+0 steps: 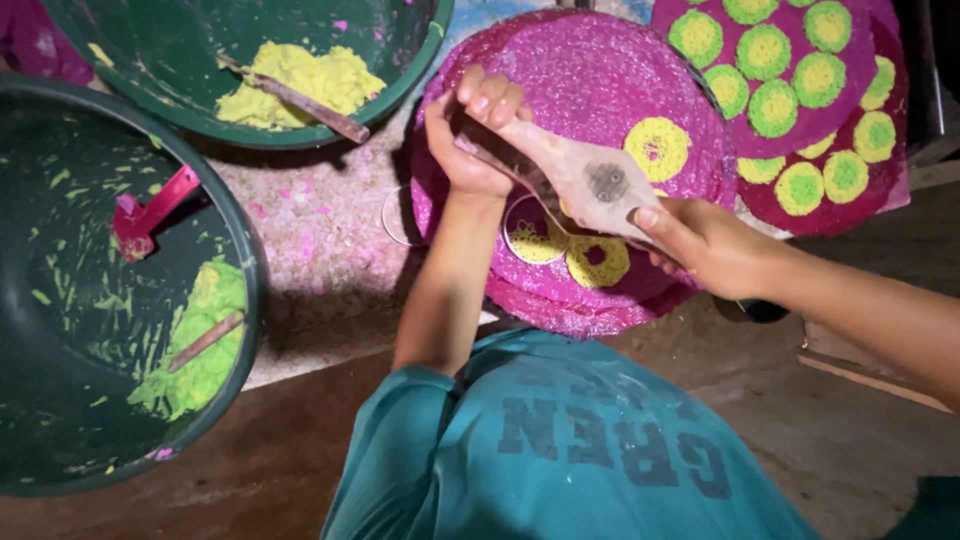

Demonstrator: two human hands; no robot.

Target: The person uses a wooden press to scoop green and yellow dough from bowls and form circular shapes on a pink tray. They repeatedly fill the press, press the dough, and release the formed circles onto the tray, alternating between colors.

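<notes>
At frame centre, your left hand and right hand both clamped the flat wooden press over the pink woven mat, mid-pressing yellow rings; next likely needed steady squeezing.

Two basins lie left of the stacked mats (dough sits in each), press above the mats

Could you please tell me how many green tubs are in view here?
2: one tub at the left edge holding green paste, and one tub at the top holding yellow paste. Both are cropped, so others may lie outside the frame.
</notes>
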